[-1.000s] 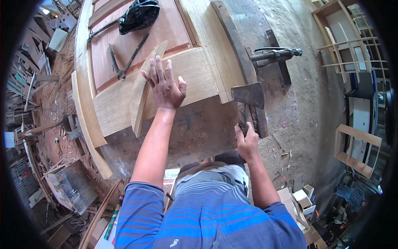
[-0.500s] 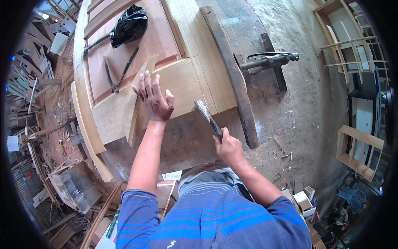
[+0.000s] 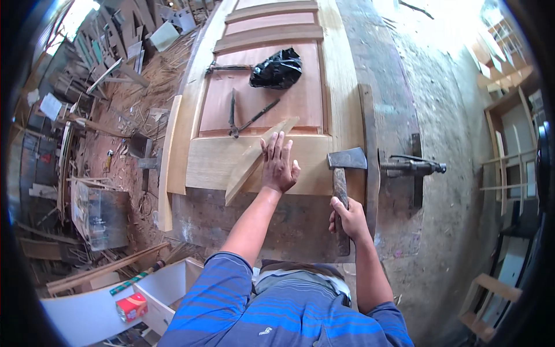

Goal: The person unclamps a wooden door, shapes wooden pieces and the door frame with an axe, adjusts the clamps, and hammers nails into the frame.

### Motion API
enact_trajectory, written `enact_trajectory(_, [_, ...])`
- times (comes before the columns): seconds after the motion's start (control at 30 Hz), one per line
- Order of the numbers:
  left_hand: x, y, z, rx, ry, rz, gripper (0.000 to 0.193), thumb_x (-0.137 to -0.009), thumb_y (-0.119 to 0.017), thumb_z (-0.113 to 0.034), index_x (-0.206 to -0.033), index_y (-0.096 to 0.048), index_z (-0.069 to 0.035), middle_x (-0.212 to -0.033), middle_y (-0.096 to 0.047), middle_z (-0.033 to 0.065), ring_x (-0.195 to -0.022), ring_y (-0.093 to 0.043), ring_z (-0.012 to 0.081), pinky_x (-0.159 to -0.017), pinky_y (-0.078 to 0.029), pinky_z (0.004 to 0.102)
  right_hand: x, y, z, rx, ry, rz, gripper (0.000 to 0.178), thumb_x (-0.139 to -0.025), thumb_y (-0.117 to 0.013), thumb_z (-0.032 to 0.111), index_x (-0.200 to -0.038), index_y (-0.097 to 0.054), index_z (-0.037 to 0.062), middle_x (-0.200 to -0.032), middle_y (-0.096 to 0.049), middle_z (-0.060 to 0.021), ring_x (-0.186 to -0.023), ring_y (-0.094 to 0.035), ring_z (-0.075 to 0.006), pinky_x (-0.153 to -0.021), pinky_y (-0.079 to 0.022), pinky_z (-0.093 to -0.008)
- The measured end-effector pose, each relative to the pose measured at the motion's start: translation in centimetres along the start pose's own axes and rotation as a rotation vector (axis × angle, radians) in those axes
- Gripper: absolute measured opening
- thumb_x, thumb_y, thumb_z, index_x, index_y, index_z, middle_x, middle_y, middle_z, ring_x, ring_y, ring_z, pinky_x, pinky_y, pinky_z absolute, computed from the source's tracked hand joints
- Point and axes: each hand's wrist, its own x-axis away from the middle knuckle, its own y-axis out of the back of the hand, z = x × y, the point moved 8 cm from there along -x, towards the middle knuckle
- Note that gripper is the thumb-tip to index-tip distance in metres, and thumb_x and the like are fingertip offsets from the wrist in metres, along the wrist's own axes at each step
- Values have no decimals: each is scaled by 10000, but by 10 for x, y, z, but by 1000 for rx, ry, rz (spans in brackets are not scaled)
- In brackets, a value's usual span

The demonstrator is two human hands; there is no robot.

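A panelled wooden door (image 3: 261,168) lies flat on a worn workbench (image 3: 243,222). Resting with fingers extended on a slanted strip of wood (image 3: 244,170) is my left hand (image 3: 278,169), near the door's closest rail. My right hand (image 3: 350,221) is wrapped round the wooden handle of a hatchet (image 3: 348,158), whose broad steel head shows side-on over the door's near right corner. Beyond my left hand, pincers (image 3: 235,128) lie with their handles spread on the inset panel. Past them sits a black plastic bag (image 3: 277,69) beside a dark metal tool (image 3: 228,67).
A dark board (image 3: 370,168) runs along the door's right edge, with a metal clamp (image 3: 413,166) against it. Another pale board (image 3: 173,150) borders the left edge. Wood scraps (image 3: 124,75) litter the floor at left; wooden frames (image 3: 509,144) stand at right.
The head view has turned, so the door now appears straighter. The hatchet has moved right, turning from edge-on to broadside. My left hand stays on the wood strip.
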Motion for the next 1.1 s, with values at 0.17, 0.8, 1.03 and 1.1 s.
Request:
enact_trajectory(0.17, [1, -4, 3, 14, 0, 5, 674, -873, -600, -274, -1490, -526, -12, -1680, -383, 273, -1621, -277, 437, -1346, -58, 677, -12, 4, 65, 903, 329, -435, 509, -960, -797, 454, -988, -736, -50, -834, -725, -248, -819, -738, -449, -755, -583, -485])
enact_trajectory(0.8, [2, -18, -88, 205, -68, -79, 560, -923, -648, -268, -1414, -594, -5, -1551, -555, 239, -1553, -418, 420, -1347, -130, 655, 110, 258, 15, 310, 420, -579, 222, -1062, -733, 202, -1118, -780, -8, -874, -733, -41, -712, -681, -106, -578, -564, -285])
enact_trajectory(1.03, [-26, -104, -213, 214, 145, 88, 923, -953, -656, -498, -1651, -345, 21, -1740, -300, 281, -1673, -167, 415, -1368, -35, 590, 7, 424, 121, 338, 646, -624, 239, -1088, -709, 217, -1169, -773, 1, -957, -748, -38, -865, -681, -91, -768, -561, -278])
enact_trajectory(1.1, [-28, -110, -214, 226, 169, 140, 957, -948, -659, -508, -1664, -316, 28, -1759, -260, 278, -1682, -134, 409, -1367, -19, 585, -41, 467, 130, 348, 647, -581, 249, -1085, -715, 218, -1190, -769, -2, -998, -751, -41, -902, -679, -99, -814, -547, -280])
